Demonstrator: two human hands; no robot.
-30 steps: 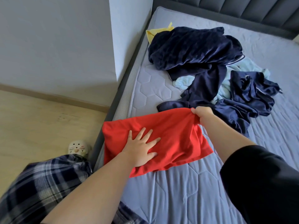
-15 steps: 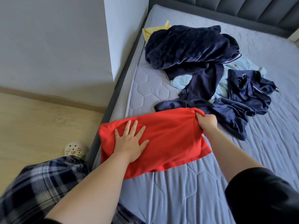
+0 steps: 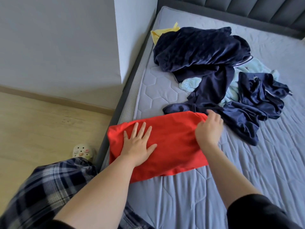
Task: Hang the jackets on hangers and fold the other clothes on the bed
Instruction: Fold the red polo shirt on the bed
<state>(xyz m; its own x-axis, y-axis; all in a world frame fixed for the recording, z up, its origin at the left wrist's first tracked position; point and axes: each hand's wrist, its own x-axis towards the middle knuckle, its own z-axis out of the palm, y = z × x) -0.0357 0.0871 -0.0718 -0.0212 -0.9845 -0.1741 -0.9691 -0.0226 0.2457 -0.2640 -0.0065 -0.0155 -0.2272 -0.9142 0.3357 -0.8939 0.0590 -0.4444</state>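
**Head view.** The red garment (image 3: 173, 146) lies partly folded at the near left edge of the bed (image 3: 198, 187). Its long axis runs left to right, from my left hand (image 3: 140, 146) to my right hand (image 3: 208, 129).

- **Left hand:** it lies flat with fingers straight and spread, pressing the cloth's left half down and holding nothing.
- **Right hand:** it forms the grip. Its fingers curl over the garment's far right corner, and I judge that they pinch the folded edge there. The fingertips are hidden behind the back of the hand.
- **Relation for the coming move:** from the grip, the whole garment extends leftward and toward me. The left hand is nearer its middle. I judge that the next fold turns on carrying the right end across toward that flat palm.
- **Beyond the grip:** the navy pile (image 3: 198, 50) begins just past it, touching or nearly touching the red edge. A pale blue garment (image 3: 188, 83) lies among the pile, and a yellow garment (image 3: 158, 33) lies at its far side.
- **Hard to make out:** I cannot tell which navy pieces are jackets. No hanger is in view, and the garment's underside is unseen.
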